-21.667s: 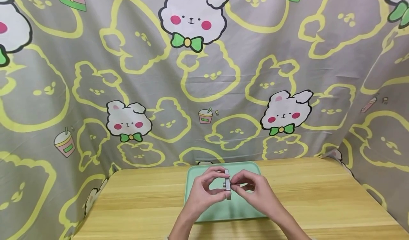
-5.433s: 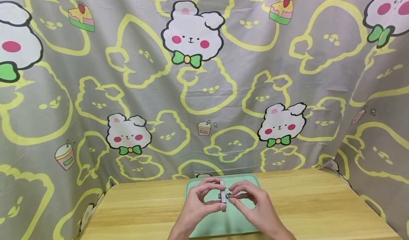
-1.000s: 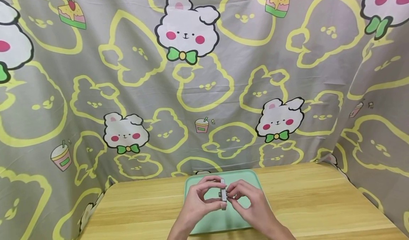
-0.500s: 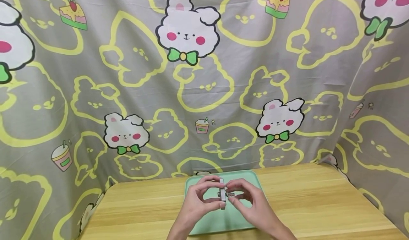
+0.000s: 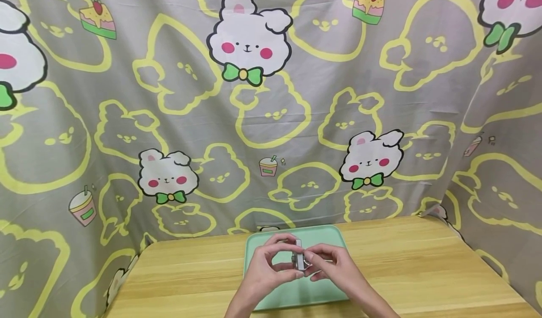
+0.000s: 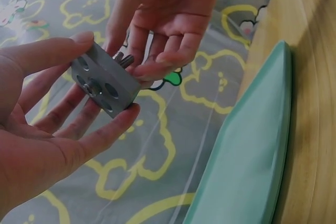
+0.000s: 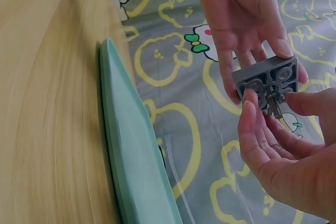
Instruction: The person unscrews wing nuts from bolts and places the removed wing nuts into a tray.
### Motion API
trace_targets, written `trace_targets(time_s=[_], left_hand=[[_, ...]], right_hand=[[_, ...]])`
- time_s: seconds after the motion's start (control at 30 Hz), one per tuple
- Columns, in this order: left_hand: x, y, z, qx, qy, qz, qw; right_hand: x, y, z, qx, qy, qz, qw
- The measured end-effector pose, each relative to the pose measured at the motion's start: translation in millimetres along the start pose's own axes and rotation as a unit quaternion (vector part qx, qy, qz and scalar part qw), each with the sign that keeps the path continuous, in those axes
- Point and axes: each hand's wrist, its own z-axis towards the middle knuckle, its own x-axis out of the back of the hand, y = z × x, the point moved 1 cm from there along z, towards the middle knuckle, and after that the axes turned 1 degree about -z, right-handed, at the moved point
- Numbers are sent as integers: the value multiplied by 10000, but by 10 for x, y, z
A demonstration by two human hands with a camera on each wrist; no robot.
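Note:
A grey square block [image 6: 105,80] with round holes is held up over the tray, tilted. My left hand [image 5: 264,266] grips it by its edges, thumb on one side and fingers on the other. Through its middle runs a metal bolt [image 7: 274,106], whose threaded end sticks out of the ribbed, hollow back. My right hand [image 5: 334,264] is at that side, thumb and fingers curled round the bolt. In the right wrist view its thumb touches a small metal part beside the bolt, perhaps a nut; its exact shape is unclear. Fingers partly hide the block in the head view.
A pale green tray [image 5: 288,297] lies on the wooden table [image 5: 190,275] beneath both hands. Behind the table and at its sides hangs a grey curtain [image 5: 271,120] printed with cartoon rabbits.
Over the last half second my right hand has turned, its thumb now higher against the block. The block has tilted slightly. My left hand has kept its grip throughout.

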Motion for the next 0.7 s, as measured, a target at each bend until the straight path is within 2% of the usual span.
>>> trace_targets(time_s=[0.13, 0.33, 0.57, 0.7], left_hand=[[-17, -2, -1, -9, -18, 55, 10000], [-35, -2, 5, -34, -31, 49, 10000], [-23, -14, 5, -4, 3, -31, 10000], [-4, -15, 1, -39, 10, -146, 9999]], right_hand=[[-3, 17, 5, -48, -7, 82, 10000], [2, 29, 0, 85, -16, 46, 10000], [-1, 5, -16, 424, 72, -109, 9990], [-31, -4, -22, 712, 221, -433, 9963]])
